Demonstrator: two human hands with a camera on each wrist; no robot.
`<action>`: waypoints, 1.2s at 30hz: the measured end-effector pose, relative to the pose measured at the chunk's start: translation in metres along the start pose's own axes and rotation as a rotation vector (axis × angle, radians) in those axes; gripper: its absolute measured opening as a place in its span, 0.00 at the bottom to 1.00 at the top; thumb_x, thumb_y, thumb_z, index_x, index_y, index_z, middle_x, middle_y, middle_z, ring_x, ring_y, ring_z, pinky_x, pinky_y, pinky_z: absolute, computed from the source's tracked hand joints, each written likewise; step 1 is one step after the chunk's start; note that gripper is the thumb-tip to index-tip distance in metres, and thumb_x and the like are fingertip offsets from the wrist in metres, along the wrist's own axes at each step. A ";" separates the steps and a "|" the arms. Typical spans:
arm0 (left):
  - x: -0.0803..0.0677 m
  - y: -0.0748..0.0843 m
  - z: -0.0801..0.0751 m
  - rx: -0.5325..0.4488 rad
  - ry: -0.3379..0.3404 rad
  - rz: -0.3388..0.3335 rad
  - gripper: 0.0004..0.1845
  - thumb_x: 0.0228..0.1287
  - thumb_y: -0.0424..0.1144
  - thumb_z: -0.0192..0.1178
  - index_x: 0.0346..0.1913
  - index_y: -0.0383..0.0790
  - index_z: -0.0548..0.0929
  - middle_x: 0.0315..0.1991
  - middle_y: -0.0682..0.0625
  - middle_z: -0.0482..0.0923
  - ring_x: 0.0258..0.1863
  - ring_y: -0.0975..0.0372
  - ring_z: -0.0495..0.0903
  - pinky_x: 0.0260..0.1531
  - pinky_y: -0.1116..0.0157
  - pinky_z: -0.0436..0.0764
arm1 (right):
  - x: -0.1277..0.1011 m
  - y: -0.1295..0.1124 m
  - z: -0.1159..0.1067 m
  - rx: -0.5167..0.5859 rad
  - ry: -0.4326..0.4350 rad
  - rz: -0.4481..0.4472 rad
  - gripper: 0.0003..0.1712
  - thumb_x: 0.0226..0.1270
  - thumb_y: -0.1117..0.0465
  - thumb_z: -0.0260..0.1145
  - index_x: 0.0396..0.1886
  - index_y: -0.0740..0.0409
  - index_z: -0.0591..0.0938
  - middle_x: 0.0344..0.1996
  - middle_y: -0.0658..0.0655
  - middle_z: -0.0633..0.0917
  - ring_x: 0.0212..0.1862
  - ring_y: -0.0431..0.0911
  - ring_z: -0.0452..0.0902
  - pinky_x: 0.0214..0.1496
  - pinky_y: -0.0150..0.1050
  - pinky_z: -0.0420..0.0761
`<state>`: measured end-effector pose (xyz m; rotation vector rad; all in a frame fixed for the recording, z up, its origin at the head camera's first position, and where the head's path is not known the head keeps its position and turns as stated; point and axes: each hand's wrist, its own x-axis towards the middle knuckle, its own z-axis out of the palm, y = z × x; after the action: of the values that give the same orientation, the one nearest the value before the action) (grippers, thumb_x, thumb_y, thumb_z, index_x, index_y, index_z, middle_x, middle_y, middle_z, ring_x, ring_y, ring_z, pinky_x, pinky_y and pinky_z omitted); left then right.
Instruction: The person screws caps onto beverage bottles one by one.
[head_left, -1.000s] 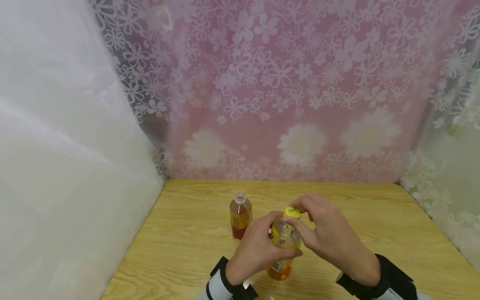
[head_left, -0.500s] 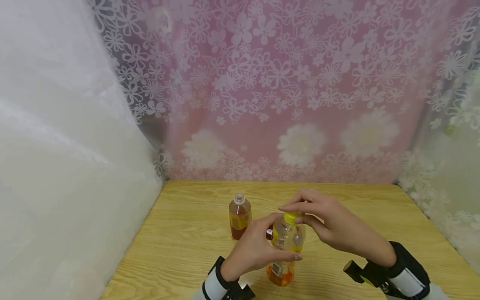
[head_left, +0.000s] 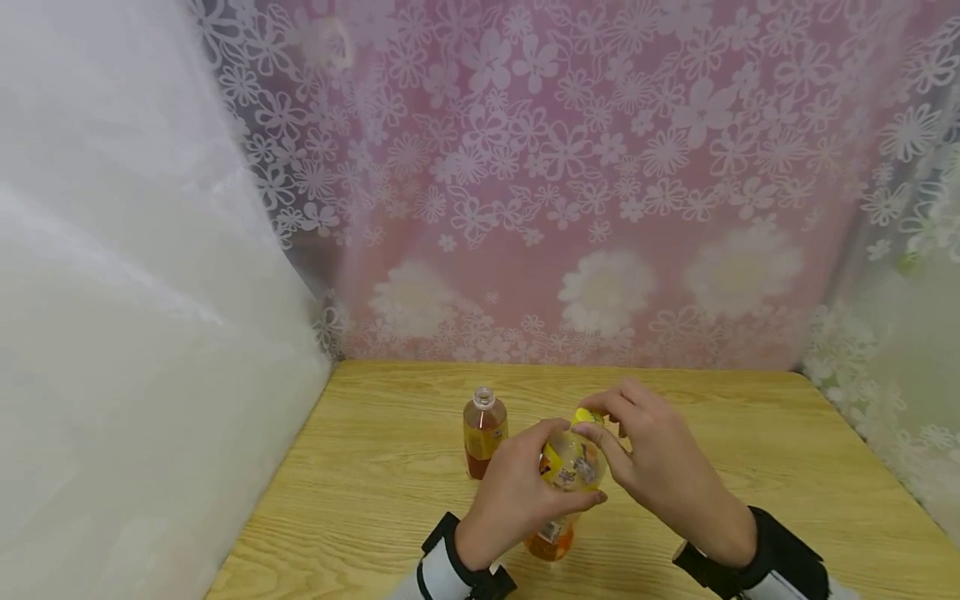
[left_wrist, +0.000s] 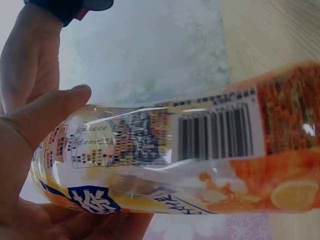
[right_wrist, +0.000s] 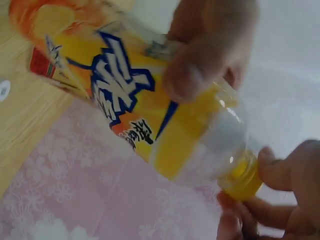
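A clear plastic drink bottle with a yellow and orange printed label has a little orange liquid at its base. My left hand grips it round the upper body, the thumb on the near side. The bottle leans, its neck tipped away. Its yellow cap is pinched between the thumb and fingers of my right hand. In the right wrist view the cap sits on the bottle's neck. The left wrist view shows the barcode side of the label.
Behind my left hand a second bottle stands upright and uncapped, part full of reddish-brown drink. A small round white thing lies on the wooden table. A pink flowered curtain hangs behind, and a white sheet closes the left side.
My right hand lifted its fingers over the cap half a second ago, then came back to pinch it. The bottle now leans more. The left hand kept its grip.
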<state>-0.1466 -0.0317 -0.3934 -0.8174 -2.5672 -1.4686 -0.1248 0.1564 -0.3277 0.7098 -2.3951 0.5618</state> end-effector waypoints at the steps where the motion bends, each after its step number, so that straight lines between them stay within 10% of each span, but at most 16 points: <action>1: 0.000 0.001 0.001 0.021 0.019 0.007 0.39 0.50 0.58 0.79 0.65 0.56 0.76 0.50 0.61 0.82 0.41 0.74 0.80 0.35 0.74 0.80 | -0.001 -0.002 0.002 -0.025 0.017 0.028 0.14 0.61 0.62 0.76 0.46 0.54 0.85 0.37 0.47 0.78 0.37 0.38 0.71 0.36 0.35 0.74; 6: -0.001 0.001 0.003 0.075 0.034 0.056 0.38 0.51 0.61 0.77 0.65 0.56 0.75 0.49 0.60 0.82 0.37 0.75 0.79 0.32 0.76 0.79 | 0.000 0.002 -0.002 0.052 -0.025 0.057 0.15 0.62 0.60 0.76 0.48 0.52 0.86 0.42 0.46 0.83 0.37 0.38 0.74 0.35 0.35 0.77; 12: 0.002 -0.002 -0.005 -0.075 -0.119 0.076 0.39 0.53 0.60 0.76 0.68 0.58 0.73 0.53 0.61 0.81 0.45 0.74 0.81 0.38 0.73 0.82 | 0.005 0.022 -0.023 0.336 -0.194 -0.083 0.24 0.66 0.67 0.71 0.59 0.45 0.84 0.52 0.44 0.84 0.40 0.33 0.77 0.39 0.34 0.80; 17: 0.002 -0.003 -0.005 -0.094 -0.143 0.070 0.39 0.52 0.59 0.77 0.67 0.59 0.74 0.52 0.61 0.82 0.44 0.74 0.81 0.39 0.73 0.82 | 0.004 0.022 -0.024 0.284 -0.178 -0.079 0.22 0.63 0.65 0.74 0.54 0.39 0.85 0.42 0.37 0.82 0.36 0.32 0.71 0.37 0.32 0.74; 29: -0.005 0.011 0.009 0.128 0.044 0.030 0.36 0.49 0.64 0.76 0.60 0.57 0.77 0.32 0.65 0.74 0.21 0.74 0.70 0.18 0.74 0.70 | 0.001 -0.003 -0.013 0.062 -0.088 0.191 0.09 0.65 0.54 0.75 0.39 0.49 0.83 0.36 0.46 0.83 0.39 0.41 0.77 0.41 0.42 0.79; 36: -0.006 0.008 0.000 -0.020 -0.051 0.070 0.40 0.52 0.62 0.75 0.68 0.59 0.73 0.55 0.62 0.80 0.45 0.73 0.82 0.38 0.74 0.81 | 0.003 0.013 -0.029 0.296 -0.194 -0.004 0.18 0.66 0.62 0.72 0.54 0.43 0.84 0.46 0.41 0.84 0.38 0.34 0.75 0.38 0.33 0.79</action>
<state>-0.1370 -0.0307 -0.3889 -0.9495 -2.5358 -1.4741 -0.1227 0.1805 -0.3069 0.9324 -2.5137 0.8948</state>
